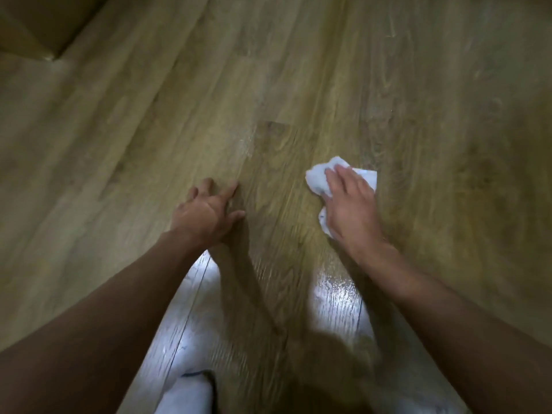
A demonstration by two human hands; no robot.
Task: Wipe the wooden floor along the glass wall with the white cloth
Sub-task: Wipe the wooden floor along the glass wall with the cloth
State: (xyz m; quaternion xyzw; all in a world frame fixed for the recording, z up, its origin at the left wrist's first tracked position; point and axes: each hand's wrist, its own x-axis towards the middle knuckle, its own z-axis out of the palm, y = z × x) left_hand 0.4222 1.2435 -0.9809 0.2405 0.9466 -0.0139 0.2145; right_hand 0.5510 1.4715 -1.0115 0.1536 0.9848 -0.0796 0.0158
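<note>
A crumpled white cloth [318, 178] lies on the wooden floor [298, 85], right of centre. My right hand [351, 207] presses flat on top of it, fingers spread over the cloth, which sticks out beyond the fingertips and at the thumb side. My left hand [206, 213] rests on the floor to the left, fingers spread, holding nothing. No glass wall can be made out in this view.
A brown box-like corner [33, 28] sits at the top left. Bright light reflections [337, 303] shine on the planks between my arms. A white-clad knee or foot [185, 395] shows at the bottom edge.
</note>
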